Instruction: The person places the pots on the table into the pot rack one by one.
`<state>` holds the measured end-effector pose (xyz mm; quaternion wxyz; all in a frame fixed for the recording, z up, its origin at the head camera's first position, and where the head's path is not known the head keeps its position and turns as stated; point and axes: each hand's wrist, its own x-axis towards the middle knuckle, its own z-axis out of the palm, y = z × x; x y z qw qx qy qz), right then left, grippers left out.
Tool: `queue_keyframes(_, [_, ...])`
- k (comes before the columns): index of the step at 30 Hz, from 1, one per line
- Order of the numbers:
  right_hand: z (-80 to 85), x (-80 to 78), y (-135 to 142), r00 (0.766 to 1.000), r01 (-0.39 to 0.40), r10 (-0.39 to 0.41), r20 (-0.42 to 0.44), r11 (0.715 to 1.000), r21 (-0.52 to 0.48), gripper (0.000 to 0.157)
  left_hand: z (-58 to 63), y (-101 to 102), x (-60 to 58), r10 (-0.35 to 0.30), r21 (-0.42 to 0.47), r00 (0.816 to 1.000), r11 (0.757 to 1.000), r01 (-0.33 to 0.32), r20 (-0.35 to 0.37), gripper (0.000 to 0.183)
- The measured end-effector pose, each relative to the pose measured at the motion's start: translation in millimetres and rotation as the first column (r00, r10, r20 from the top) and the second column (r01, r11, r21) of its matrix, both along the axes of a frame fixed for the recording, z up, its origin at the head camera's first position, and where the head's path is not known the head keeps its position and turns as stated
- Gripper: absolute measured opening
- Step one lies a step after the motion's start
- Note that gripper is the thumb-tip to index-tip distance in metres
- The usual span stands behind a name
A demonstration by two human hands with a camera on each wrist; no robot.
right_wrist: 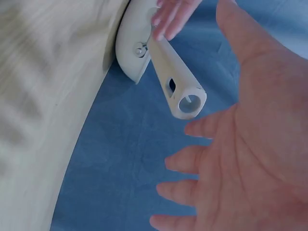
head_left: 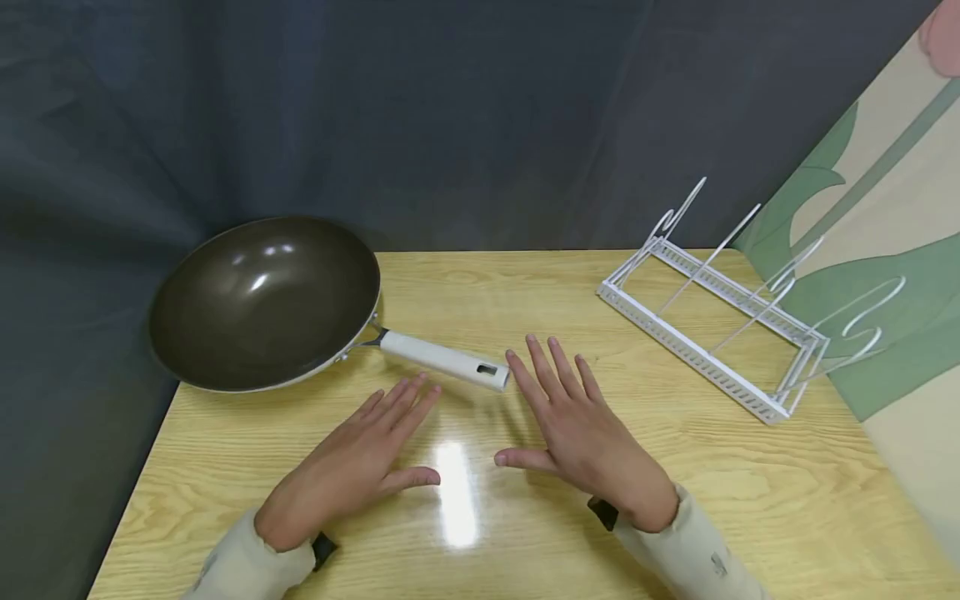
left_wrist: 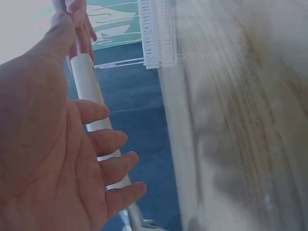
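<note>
A dark-coated wok point(head_left: 266, 308) with a white handle point(head_left: 442, 360) stands at the left of the table, its handle pointing right toward the hands. My left hand point(head_left: 360, 454) is palm down with fingers extended, just in front of the handle and holding nothing. Near the handle's end my right hand point(head_left: 573, 425) spreads its fingers, the index fingertip close beside the tip. In the right wrist view the handle point(right_wrist: 175, 77) shows a hollow round end and a hanging slot. A white wire rack point(head_left: 705, 333) with upright dividers rests at the right, apart from both hands.
The light wood table point(head_left: 525, 542) has its back edge against a dark curtain point(head_left: 480, 125). A wall with green leaf shapes point(head_left: 900, 308) borders the right side, close to the rack. The wok's left part reaches past the table's left edge in the head view.
</note>
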<state>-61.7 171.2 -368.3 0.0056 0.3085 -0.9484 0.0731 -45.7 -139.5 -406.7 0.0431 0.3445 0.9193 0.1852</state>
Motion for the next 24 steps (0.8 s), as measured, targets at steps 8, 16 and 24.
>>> queue_keyframes(8, [6.5, -15.2, -16, 1.0, -0.003, 0.004, -0.022, 1.0, 0.031, 0.108, -7.4, 1, -16.2, 0.003, 0.081, 0.986, 0.997, -0.016, 0.165, 0.084])
queue_keyframes(16, [11.9, -24.9, -26, 0.999, -0.007, 0.011, -0.05, 0.997, 0.078, 0.097, -16.1, 3, -31.9, -0.007, 0.135, 0.968, 0.99, -0.028, 0.252, 0.079])
queue_keyframes(24, [18.6, -30.9, -46, 0.999, 0.019, -0.024, 0.038, 0.991, 0.131, 0.095, -17.8, 1, -42.4, -0.02, 0.257, 0.9, 0.961, -0.103, 0.436, 0.071])
